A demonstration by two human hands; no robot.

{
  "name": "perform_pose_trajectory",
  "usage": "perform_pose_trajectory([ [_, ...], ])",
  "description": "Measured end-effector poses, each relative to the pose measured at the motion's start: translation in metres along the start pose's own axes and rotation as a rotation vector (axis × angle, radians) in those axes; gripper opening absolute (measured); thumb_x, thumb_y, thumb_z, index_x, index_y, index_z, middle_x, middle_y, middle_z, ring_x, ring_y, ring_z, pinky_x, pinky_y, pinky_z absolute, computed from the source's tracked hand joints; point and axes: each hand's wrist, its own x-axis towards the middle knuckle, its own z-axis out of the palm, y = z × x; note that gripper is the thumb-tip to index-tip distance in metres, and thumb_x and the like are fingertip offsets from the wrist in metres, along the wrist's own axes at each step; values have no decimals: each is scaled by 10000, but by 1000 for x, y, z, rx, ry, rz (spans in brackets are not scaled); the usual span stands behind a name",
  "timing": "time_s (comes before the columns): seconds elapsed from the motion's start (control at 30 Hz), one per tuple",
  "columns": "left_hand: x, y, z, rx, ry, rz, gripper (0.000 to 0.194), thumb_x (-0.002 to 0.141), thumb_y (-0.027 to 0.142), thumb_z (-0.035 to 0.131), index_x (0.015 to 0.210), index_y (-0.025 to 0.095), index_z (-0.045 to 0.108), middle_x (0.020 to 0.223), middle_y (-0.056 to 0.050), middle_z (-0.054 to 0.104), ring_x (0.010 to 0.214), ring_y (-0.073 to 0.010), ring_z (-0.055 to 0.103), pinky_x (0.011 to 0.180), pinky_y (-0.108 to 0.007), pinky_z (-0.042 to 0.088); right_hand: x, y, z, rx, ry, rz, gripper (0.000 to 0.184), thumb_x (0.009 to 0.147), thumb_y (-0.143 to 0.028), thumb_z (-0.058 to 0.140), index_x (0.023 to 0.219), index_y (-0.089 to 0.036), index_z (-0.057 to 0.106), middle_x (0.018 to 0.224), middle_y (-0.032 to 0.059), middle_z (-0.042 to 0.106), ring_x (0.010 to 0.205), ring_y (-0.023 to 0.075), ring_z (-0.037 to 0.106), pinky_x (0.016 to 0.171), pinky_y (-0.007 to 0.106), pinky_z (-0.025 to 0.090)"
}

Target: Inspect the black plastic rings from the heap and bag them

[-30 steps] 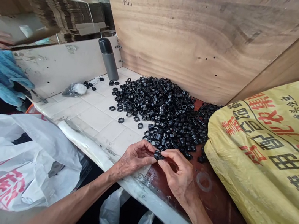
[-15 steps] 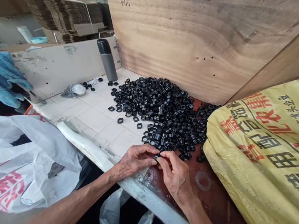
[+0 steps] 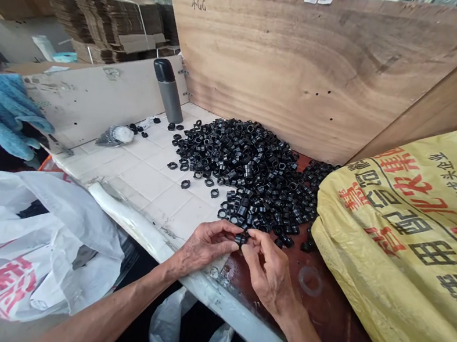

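Note:
Between the fingertips of both hands is a small black ring-shaped part (image 3: 240,239), partly covered by the fingers. My left hand (image 3: 207,247) pinches it from the left, thumb below and fingers above. From the right, my right hand (image 3: 267,265) pinches the same part with thumb and forefinger. Just beyond the fingers spreads a large heap of similar black rings (image 3: 251,163), with several loose ones at its left edge. Both hands are held over the table's near edge.
A yellow printed sack (image 3: 399,254) bulges at the right. A grey flask (image 3: 168,92) stands by the plywood board (image 3: 300,66) at the back. A small clear bag (image 3: 116,136) lies on the left. A white plastic bag (image 3: 34,243) hangs at the front left, below a blue towel (image 3: 5,108).
Both hands stay in place, their fingers shifting slightly around the black part. At the far left, another person's hand has moved back from the board. The view sways a little.

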Motion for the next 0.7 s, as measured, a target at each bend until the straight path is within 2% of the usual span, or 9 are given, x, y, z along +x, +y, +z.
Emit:
perform_pose_trajectory([
  [0.07, 0, 1, 0, 17, 0, -5, 283, 818, 259, 762, 1080, 166, 712, 1012, -69, 709, 940, -195, 675, 895, -327, 534, -1, 1, -1, 11, 12, -14, 172, 990, -300, 505, 970, -184, 629, 809, 36, 671, 697, 151, 619, 677, 251, 457],
  [0.13, 0, 2, 0, 40, -4, -2, 291, 815, 264, 764, 1083, 161, 714, 1024, -74, 707, 950, -200, 672, 898, -328, 532, -1, 2, -2, -15, 9, 20, 299, 1002, -312, 484, 756, -191, 602, 669, 12, 622, 598, 133, 575, 608, 247, 421],
  [0.2, -1, 1, -1, 33, 1, -10, 304, 820, 269, 760, 1100, 163, 707, 1026, -75, 710, 943, -202, 674, 893, -332, 534, -1, 2, -3, -5, -3, 60, 348, 1003, -331, 481, 694, -196, 563, 609, -8, 571, 554, 121, 530, 572, 242, 395],
  [0.33, -1, 0, -2, 1, 7, -25, 314, 827, 271, 756, 1116, 161, 698, 1023, -78, 716, 947, -206, 677, 896, -339, 533, 0, -4, -5, 19, -68, 35, 296, 970, -341, 543, 713, -197, 556, 617, -21, 533, 570, 119, 490, 555, 233, 379],
  [0.47, 0, 0, -2, -8, 7, -28, 321, 818, 278, 765, 1106, 152, 700, 1015, -82, 714, 944, -208, 677, 900, -347, 532, 1, -5, -6, 28, -8, 30, 205, 937, -335, 588, 791, -191, 583, 695, -5, 581, 613, 128, 530, 604, 236, 422],
  [0.57, 0, 0, -3, 9, 6, -20, 330, 812, 284, 770, 1105, 151, 699, 990, -76, 713, 923, -199, 673, 886, -337, 533, 1, -4, -5, 8, 2, 53, 307, 951, -338, 561, 677, -204, 531, 597, -26, 523, 535, 117, 485, 554, 238, 400],
  [0.6, -1, 0, -3, 20, 5, -18, 333, 812, 287, 768, 1108, 153, 698, 987, -74, 711, 920, -197, 671, 880, -333, 535, 1, -3, -4, 15, -1, 63, 293, 952, -339, 559, 692, -205, 541, 608, -23, 539, 531, 118, 491, 547, 237, 404],
  [0.7, -1, 1, -3, 63, -10, -7, 321, 825, 301, 752, 1107, 156, 700, 1022, -83, 703, 943, -207, 669, 884, -342, 536, 1, -3, -4, 84, -28, 73, 127, 933, -326, 583, 941, -204, 615, 784, 18, 661, 638, 145, 599, 615, 240, 471],
])
